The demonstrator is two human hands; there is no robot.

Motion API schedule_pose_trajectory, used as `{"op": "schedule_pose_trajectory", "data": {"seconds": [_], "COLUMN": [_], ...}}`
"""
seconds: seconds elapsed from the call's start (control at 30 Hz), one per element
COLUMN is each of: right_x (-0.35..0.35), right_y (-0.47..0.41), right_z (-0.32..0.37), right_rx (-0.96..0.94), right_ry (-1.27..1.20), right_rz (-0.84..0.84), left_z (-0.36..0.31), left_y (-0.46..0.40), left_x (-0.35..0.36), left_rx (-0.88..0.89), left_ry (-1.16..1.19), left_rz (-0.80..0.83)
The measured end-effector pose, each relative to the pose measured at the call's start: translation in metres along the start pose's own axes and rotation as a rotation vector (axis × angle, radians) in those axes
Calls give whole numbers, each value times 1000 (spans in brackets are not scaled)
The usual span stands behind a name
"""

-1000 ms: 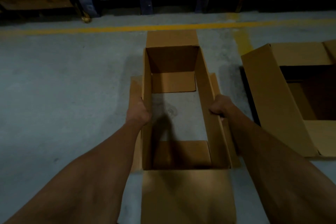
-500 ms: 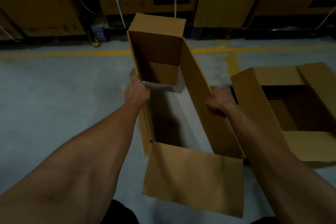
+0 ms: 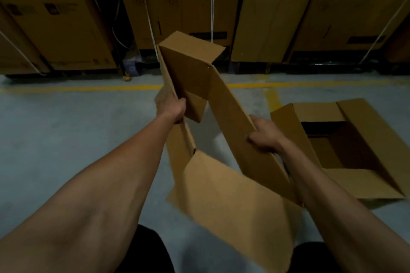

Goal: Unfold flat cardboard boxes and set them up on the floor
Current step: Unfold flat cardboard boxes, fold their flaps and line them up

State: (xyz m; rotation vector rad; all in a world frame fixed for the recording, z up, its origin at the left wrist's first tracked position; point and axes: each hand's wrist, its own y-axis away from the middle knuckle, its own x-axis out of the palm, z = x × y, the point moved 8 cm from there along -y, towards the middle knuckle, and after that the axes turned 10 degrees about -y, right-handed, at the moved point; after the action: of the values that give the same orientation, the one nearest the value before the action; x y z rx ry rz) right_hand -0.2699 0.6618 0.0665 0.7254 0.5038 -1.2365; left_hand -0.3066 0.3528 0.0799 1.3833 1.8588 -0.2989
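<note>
Head view: we hold the opened box [image 3: 224, 122] tilted in the air, with no bottom closed yet.

Our left hand [image 3: 169, 106] grips the top edge of the left wall and our right hand [image 3: 264, 135] grips the right wall, the two hands well apart with the open shell between them; the near flap [image 3: 233, 204] hangs down toward our legs. We judge the box is squared but not yet set up. Next we need to level it and lower it onto the floor [image 3: 77, 135], beside the second box [image 3: 337, 150] already lying open at our right, keeping the walls from collapsing.
</note>
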Motion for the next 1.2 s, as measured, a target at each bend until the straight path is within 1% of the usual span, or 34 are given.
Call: {"op": "schedule_pose_trajectory", "data": {"seconds": [0.07,0.1,0.17,0.23,0.3,0.4,0.5,0.6,0.7,0.9,1.03,1.13,1.2], "right_x": [-2,-2,0,-2,-10,-23,-40,-57,-76,-119,-145,-159,-166], "right_y": [11,16,23,30,38,55,73,91,106,124,129,129,128], "right_z": [11,18,31,41,47,49,50,55,66,97,117,124,123], "right_rx": [-39,-54,-70,-61,-35,28,63,88,106,77,51,46,51], "right_ry": [-68,-135,-305,-464,-581,-698,-731,-786,-828,-969,-1006,-1014,-1025], "right_rz": [5,15,35,26,-9,-53,-102,-128,-176,-284,-331,-352,-363], "left_z": [-22,-35,-58,-69,-76,-85,-92,-90,-84,-82,-74,-59,-45], "left_y": [8,17,36,53,67,95,128,160,191,256,285,295,295], "left_x": [5,8,11,9,5,-10,-25,-34,-40,-47,-52,-49,-40], "left_rx": [1,38,122,173,208,239,270,287,284,283,281,265,202], "left_ry": [203,245,254,249,272,270,287,336,381,493,551,457,360], "left_rz": [148,244,383,462,488,435,379,403,469,766,1012,1209,1268]}}
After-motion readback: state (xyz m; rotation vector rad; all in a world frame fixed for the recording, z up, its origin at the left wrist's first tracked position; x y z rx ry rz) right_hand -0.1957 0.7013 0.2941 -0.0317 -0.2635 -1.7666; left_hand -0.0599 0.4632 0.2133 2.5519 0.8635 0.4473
